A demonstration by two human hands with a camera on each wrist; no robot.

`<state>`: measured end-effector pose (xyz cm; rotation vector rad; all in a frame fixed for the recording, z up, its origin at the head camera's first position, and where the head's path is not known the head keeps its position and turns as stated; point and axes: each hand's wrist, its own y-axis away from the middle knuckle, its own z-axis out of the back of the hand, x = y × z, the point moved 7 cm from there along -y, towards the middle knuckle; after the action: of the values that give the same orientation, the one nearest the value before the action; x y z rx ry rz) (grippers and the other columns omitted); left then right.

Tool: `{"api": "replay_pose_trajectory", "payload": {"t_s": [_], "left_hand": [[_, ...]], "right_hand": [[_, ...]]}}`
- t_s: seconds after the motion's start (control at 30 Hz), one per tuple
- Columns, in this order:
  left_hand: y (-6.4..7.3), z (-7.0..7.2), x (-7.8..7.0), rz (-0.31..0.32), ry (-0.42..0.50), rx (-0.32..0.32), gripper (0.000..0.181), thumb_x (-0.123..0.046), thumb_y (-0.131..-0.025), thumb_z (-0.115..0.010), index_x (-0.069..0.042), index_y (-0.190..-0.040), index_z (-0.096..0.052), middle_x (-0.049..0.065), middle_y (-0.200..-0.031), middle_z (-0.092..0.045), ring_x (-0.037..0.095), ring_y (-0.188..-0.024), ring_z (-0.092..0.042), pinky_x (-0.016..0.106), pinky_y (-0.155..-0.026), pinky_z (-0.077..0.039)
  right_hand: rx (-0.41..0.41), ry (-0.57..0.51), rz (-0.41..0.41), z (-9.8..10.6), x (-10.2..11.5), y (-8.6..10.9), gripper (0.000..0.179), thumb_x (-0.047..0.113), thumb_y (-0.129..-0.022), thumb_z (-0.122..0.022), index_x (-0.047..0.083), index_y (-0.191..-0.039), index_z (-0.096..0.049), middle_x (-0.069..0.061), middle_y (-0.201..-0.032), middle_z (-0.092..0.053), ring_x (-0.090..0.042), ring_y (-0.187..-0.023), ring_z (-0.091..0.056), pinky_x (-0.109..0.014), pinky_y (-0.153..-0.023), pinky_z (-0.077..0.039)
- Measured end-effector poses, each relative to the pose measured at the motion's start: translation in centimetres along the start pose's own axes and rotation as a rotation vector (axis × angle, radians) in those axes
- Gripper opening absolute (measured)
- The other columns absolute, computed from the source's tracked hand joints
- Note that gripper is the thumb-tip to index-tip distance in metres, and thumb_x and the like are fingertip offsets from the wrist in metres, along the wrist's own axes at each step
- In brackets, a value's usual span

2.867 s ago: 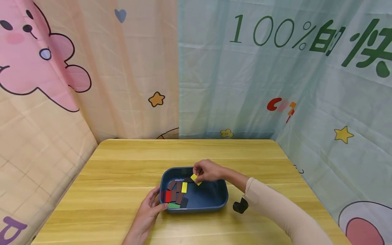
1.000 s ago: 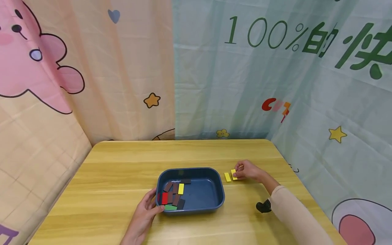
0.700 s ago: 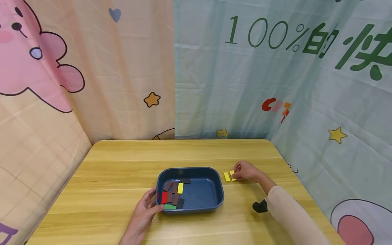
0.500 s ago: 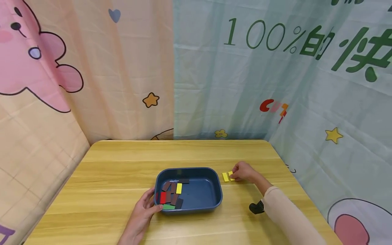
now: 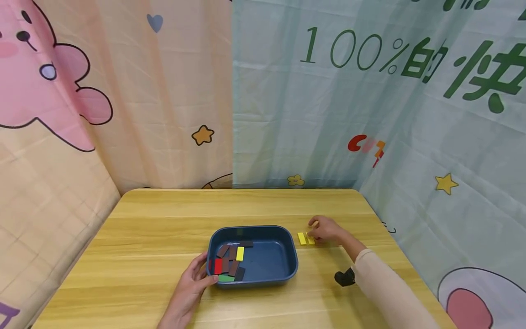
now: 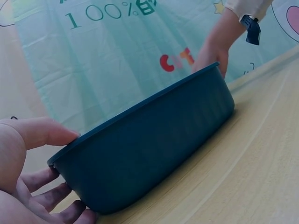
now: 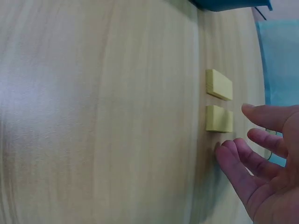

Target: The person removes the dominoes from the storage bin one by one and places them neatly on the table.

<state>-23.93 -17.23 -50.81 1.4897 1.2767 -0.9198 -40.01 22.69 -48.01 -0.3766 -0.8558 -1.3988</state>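
My left hand (image 5: 190, 284) holds the near left corner of a dark blue rectangular tub (image 5: 269, 262); in the left wrist view the thumb lies on the rim and the fingers curl against the outer wall. Inside, at its left end, lie several brown dominoes, a yellow domino (image 5: 240, 253), a red domino (image 5: 218, 266), a green domino (image 5: 226, 278) and black ones. Right of the tub, two yellow dominoes stand side by side on the table. My right hand (image 5: 326, 229) is spread beside the nearer domino (image 7: 219, 119), its fingers apart from it; the other domino (image 7: 219, 85) is close by.
Everything stands on a light wooden table (image 5: 164, 219). A printed curtain (image 5: 287, 114) hangs behind the table and along both sides. A black wrist camera (image 5: 344, 277) sticks out from the right sleeve (image 5: 386, 283).
My right hand carried a yellow domino out of the tub, set it next to the other yellow one, slid it slightly left and let go. The left hand kept its hold on the tub.
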Motion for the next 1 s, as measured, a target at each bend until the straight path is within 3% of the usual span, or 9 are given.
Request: {"api": "replay_pose_trajectory", "payload": {"t_s": [0.13, 0.3, 0.57, 0.8, 1.0], "left_hand": [[-0.3, -0.6, 0.2, 0.003, -0.003, 0.015, 0.080, 0.011, -0.085, -0.068, 0.003, -0.156, -0.032, 0.026, -0.163, -0.026, 0.046, -0.146, -0.029, 0.029, -0.101, -0.045], [-0.7, -0.8, 0.3, -0.001, -0.007, 0.027, 0.081, 0.010, -0.086, -0.069, 0.003, -0.157, -0.031, 0.026, -0.163, -0.026, 0.045, -0.146, -0.030, 0.024, -0.096, -0.046], [-0.7, 0.2, 0.3, -0.001, -0.016, 0.032, 0.081, 0.011, -0.089, -0.067, 0.004, -0.158, -0.027, 0.027, -0.164, -0.024, 0.046, -0.148, -0.027, 0.018, -0.090, -0.047], [-0.8, 0.1, 0.4, -0.005, 0.001, 0.031, 0.080, 0.011, -0.087, -0.069, 0.004, -0.157, -0.030, 0.025, -0.163, -0.027, 0.043, -0.146, -0.030, 0.020, -0.093, -0.047], [-0.6, 0.2, 0.3, -0.002, 0.002, 0.021, 0.079, 0.011, -0.087, -0.068, 0.004, -0.157, -0.031, 0.025, -0.162, -0.030, 0.042, -0.145, -0.033, 0.021, -0.094, -0.047]], "right_hand": [[-0.029, 0.067, 0.028, 1.5, 0.6, 0.2, 0.033, 0.008, -0.095, -0.073, -0.006, -0.122, -0.060, -0.012, -0.095, -0.063, -0.025, -0.073, -0.062, -0.033, -0.066, -0.055], [-0.032, 0.094, 0.079, 2.4, 2.1, -0.1, 0.031, 0.008, -0.095, -0.074, -0.006, -0.120, -0.064, -0.009, -0.092, -0.063, -0.027, -0.077, -0.064, -0.036, -0.072, -0.056], [0.033, 0.132, 0.219, 1.6, 5.4, -0.2, 0.030, 0.009, -0.095, -0.074, -0.005, -0.120, -0.065, -0.005, -0.101, -0.065, -0.023, -0.095, -0.060, -0.036, -0.081, -0.054], [0.074, 0.091, 0.306, 1.3, 7.4, -0.2, 0.022, -0.004, -0.098, -0.065, -0.005, -0.120, -0.065, -0.022, -0.112, -0.065, -0.026, -0.100, -0.064, -0.039, -0.086, -0.056], [0.133, 0.094, 0.379, 0.2, 9.8, -0.2, 0.017, -0.001, -0.098, -0.067, 0.001, -0.116, -0.068, -0.011, -0.105, -0.066, -0.022, -0.096, -0.065, -0.037, -0.084, -0.057]]}}
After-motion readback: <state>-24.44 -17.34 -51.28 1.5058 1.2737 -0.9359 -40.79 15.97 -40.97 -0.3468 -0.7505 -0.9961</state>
